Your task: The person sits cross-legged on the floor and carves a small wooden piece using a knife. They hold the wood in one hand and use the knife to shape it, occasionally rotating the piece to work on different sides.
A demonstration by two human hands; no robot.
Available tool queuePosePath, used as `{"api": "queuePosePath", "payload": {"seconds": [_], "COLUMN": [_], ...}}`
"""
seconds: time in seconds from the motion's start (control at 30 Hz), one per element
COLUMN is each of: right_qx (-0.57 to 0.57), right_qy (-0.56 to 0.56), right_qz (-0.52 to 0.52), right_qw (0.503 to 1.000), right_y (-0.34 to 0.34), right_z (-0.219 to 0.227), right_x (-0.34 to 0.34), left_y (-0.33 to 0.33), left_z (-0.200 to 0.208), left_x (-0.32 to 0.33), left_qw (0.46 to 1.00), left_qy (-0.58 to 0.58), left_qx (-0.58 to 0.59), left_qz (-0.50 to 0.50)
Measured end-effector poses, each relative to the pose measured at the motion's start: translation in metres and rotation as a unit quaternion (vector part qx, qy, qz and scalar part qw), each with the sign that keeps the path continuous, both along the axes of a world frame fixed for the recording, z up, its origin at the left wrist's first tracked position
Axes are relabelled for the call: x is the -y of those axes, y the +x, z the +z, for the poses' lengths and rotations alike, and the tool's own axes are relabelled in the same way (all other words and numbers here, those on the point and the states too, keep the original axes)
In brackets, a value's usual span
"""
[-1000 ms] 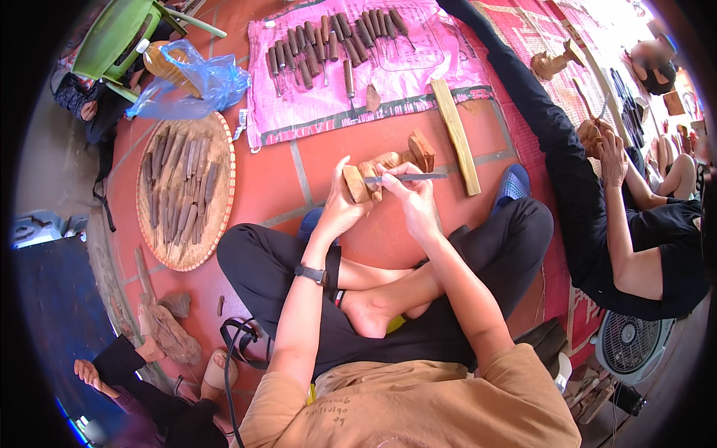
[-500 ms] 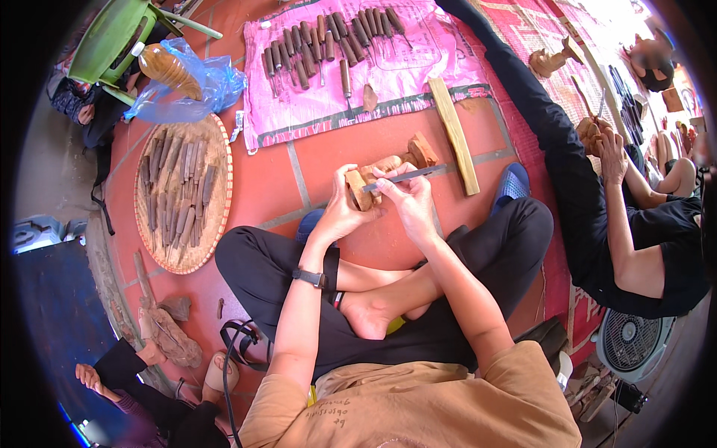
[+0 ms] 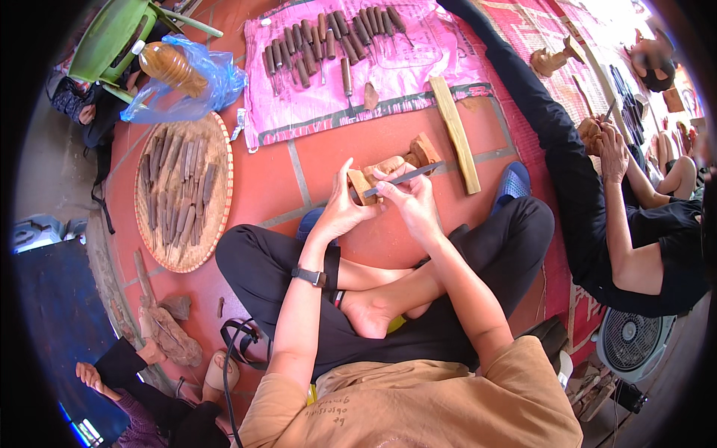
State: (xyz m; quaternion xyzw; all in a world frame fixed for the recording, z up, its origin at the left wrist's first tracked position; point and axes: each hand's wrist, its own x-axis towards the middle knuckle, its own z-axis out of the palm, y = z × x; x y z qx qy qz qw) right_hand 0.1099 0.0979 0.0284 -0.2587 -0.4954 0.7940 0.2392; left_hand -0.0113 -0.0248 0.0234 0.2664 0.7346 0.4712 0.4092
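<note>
While the left hand (image 3: 343,209) has its fingers wrapped around the blocky end of a carved wooden piece (image 3: 385,166), the right hand (image 3: 411,207) pinches a flat grey tool (image 3: 415,173) across that end. The piece is held above the tiled floor (image 3: 270,178), short of the pink sheet's (image 3: 437,63) near edge. A wooden strip (image 3: 456,142) overlaps that edge toward its right corner; beyond the left corner lies a woven tray (image 3: 223,160) of dark-handled tools (image 3: 208,185).

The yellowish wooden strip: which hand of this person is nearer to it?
Right. The right hand, holding the dark flat tool, is left of the wooden strip and lower in the picture; the left hand, gripping the carved wood, is farther left.
</note>
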Motion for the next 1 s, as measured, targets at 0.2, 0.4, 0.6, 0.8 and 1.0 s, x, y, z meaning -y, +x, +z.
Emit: {"api": "queuePosePath", "payload": {"seconds": [0.2, 0.4, 0.6, 0.8, 1.0], "right_qx": [-0.019, -0.016, -0.026, -0.037, -0.018], "right_qy": [-0.012, -0.011, -0.033, -0.037, -0.024], "right_qz": [-0.02, 0.012, -0.001, -0.008, -0.028], "right_qw": [1.0, 1.0, 0.999, 0.999, 0.999], "right_y": [0.0, 0.004, 0.004, 0.003, 0.002], "right_z": [-0.008, -0.004, -0.015, -0.003, -0.007], "right_x": [-0.009, -0.005, -0.011, -0.006, -0.009], "left_y": [-0.001, -0.004, 0.001, -0.001, 0.002], "left_z": [0.0, -0.011, -0.009, -0.006, 0.001], "left_x": [0.0, 0.001, 0.001, 0.001, 0.0], "left_qw": [1.0, 0.999, 1.0, 1.0, 0.999], "left_qy": [0.006, 0.028, 0.029, 0.014, 0.016], "left_qx": [0.006, 0.047, 0.001, 0.008, 0.027], "left_qz": [-0.007, -0.001, 0.001, -0.006, -0.009]}}
